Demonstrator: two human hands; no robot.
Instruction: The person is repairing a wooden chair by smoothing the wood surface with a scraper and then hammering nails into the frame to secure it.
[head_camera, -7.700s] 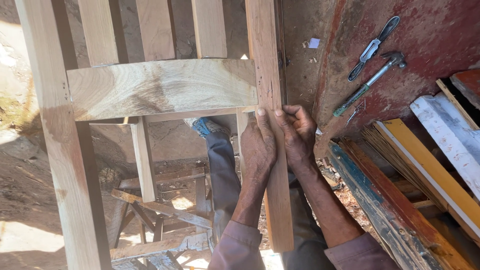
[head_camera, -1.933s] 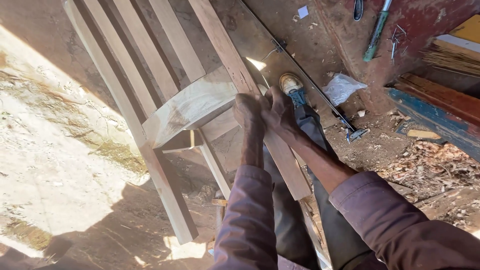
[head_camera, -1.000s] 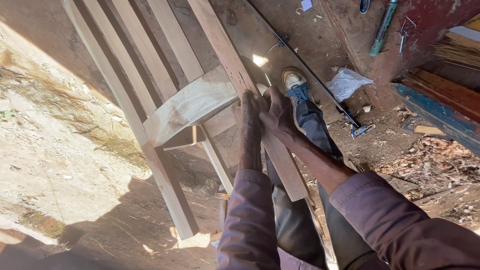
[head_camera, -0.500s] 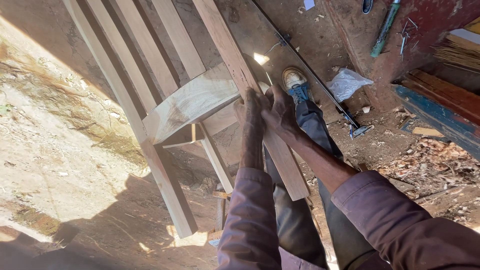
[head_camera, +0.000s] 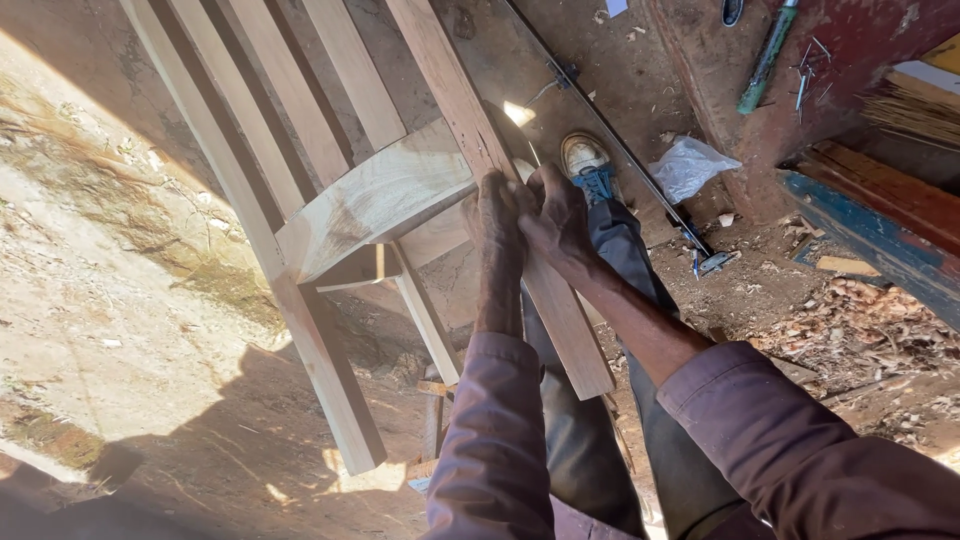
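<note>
Hands together: my left hand (head_camera: 497, 215) and right hand (head_camera: 553, 215) both grasp the right post (head_camera: 470, 120) of the wooden chair frame (head_camera: 375, 200), beside its curved rail. My shoe (head_camera: 585, 158) rests just past it, near a white plastic bag (head_camera: 690, 165).

Unfinished wooden chair frame (head_camera: 330, 215), of pale bare timber, shown tilted and seen from above. Several parallel slats (head_camera: 250, 100) run diagonally toward the upper left. A broad curved cross rail (head_camera: 375, 205), with visible grain, is joined between two long uprights. The right-hand upright (head_camera: 470, 130) is gripped at the joint with the rail. The left-hand upright (head_camera: 320, 370) ends over sunlit ground.
</note>
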